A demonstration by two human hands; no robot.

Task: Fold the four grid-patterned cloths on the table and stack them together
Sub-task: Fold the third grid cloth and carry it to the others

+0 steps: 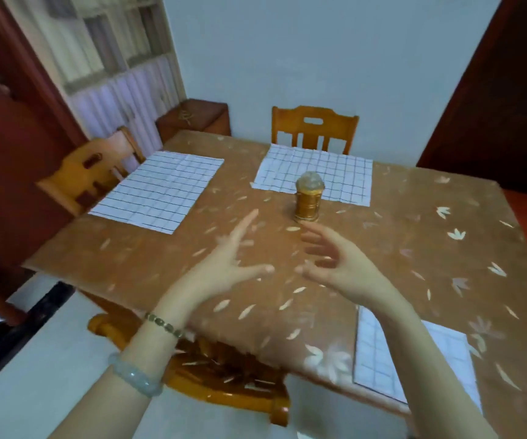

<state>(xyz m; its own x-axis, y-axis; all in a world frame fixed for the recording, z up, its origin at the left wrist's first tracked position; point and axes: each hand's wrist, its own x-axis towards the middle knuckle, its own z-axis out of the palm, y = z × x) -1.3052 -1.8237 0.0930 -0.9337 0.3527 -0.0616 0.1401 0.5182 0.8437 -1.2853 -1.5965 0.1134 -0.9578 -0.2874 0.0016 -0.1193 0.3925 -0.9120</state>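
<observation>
Three white cloths with a dark grid lie flat on the table (pixel 414 242). One cloth (pixel 157 191) is at the left side, one cloth (pixel 316 175) at the far edge, and a third cloth (pixel 373 353) at the near right, partly hidden by my right forearm. My left hand (pixel 224 264) and my right hand (pixel 335 261) hover over the middle of the table, palms facing each other, fingers spread, holding nothing. Neither hand touches a cloth.
A gold jar with a clear domed lid (pixel 308 198) stands mid-table just beyond my right fingertips. Wooden chairs stand at the left (pixel 81 172), the far side (pixel 314 128) and the near side (pixel 224 375). A brown box (pixel 195 118) sits by the wall.
</observation>
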